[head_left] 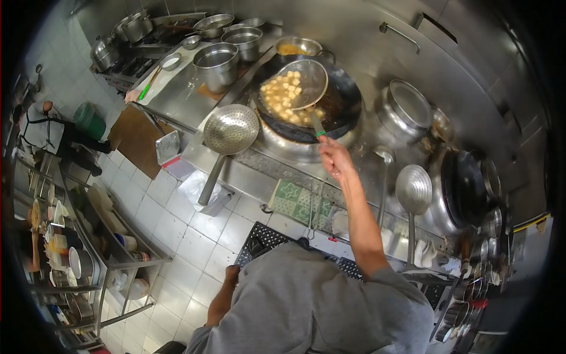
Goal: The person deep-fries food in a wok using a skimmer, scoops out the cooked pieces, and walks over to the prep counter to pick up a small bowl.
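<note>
two bare arms reach out from the grey shirt [330, 295], and the left hand [233, 272] hangs low beside it; its fingers are too small and dark to tell whether they grip anything. the right hand [334, 158], much the nearer to the wok [348, 101], is closed on the green-banded handle [318, 125] of a round strainer [312, 82]. that handle's long axis runs from the fist away and slightly left to the bowl, over the wok. pale cubes [282, 93] lie in liquid, mostly left of the bowl, with a few by the handle's root. what sits under the bowl is hard to make out, and i cannot tell how deep its rim goes. left of the wok, a perforated ladle [231, 130] points its handle back toward the person. beyond the wok stands a pan [306, 45] of orange-yellow food; far left, a co-worker [50, 133] is small and blurred.
</note>
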`<state>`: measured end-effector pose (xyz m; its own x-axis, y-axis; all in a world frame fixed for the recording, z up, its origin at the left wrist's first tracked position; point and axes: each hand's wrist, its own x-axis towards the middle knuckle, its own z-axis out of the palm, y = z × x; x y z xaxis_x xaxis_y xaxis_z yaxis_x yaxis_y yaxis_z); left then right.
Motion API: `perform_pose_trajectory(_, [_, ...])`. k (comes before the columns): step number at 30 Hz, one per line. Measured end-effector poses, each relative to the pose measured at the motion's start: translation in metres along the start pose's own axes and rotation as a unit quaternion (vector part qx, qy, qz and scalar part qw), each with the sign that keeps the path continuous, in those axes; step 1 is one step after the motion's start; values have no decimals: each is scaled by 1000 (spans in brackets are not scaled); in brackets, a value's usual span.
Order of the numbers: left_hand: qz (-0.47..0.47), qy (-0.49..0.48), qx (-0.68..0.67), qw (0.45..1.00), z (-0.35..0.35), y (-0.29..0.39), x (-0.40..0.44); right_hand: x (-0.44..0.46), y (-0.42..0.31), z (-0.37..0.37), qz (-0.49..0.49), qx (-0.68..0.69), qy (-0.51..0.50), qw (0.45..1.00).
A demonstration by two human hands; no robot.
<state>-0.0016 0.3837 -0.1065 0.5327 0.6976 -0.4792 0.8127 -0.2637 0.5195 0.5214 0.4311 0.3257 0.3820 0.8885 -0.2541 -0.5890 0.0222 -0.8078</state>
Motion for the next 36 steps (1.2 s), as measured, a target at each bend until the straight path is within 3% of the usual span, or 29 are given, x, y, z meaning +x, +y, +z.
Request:
perform_pose_trajectory(4, [72, 13, 127, 989, -3, 2, -3, -23, 6, 12, -31, -122, 52, 991])
perform_pose_trajectory(6, [89, 11, 149, 985, -10, 9, -7, -36, 9, 18, -70, -274, 83, 956])
perform_pose_trajectory(9, [131, -36, 217, 967, -18, 19, -8, -47, 17, 13, -148, -373, 94, 911])
perform_pose_trajectory(15, [141, -23, 207, 968, -7, 22, 8, -73, -7, 12, -142, -353, 152, 912])
perform_pose_trajectory(16, [83, -12, 182, 980, 1, 21, 15, -71, -9, 8, -168, -349, 177, 905])
perform_pose_trajectory(19, [69, -40, 183, 980, 0, 29, 20, -78, -33, 12, -137, -392, 252, 874])
perform_pose_trajectory(20, [68, -38, 179, 981, 0, 32, 21, -55, -16, -38, -240, -444, 229, 833])
perform_pose_trajectory(21, [57, -39, 169, 983, 4, 29, 25, -58, -22, -31, -240, -446, 225, 832])
perform_pose_trajectory(23, [42, -38, 154, 986, 13, 22, 26, -73, -34, -11, -138, -374, 279, 874])
perform_pose_trajectory(25, [-79, -8, -20, 997, 14, 24, 21, -72, -32, -11, -126, -353, 255, 891])
perform_pose_trajectory(26, [-81, -7, -21, 996, 16, 25, 17, -72, -31, -9, -98, -280, 237, 925])
perform_pose_trajectory(28, [-199, 33, -266, 943, -2, 45, -2, -72, -30, -2, -69, -201, 219, 952])
perform_pose_trajectory(30, [-145, 3, -229, 963, -1, 32, -6, -66, -29, 10, -9, -76, 164, 984])
perform_pose_trajectory(32, [-88, -28, -189, 978, 14, 5, -5, -56, -22, 9, 7, -39, 144, 989])
perform_pose_trajectory(34, [-3, 40, -144, 989, 10, 5, -4, -45, -19, 10, 41, 20, 104, 994])
perform_pose_trajectory(36, [-145, -10, -235, 961, -6, 25, -10, -31, -14, 4, 60, 79, 73, 992])
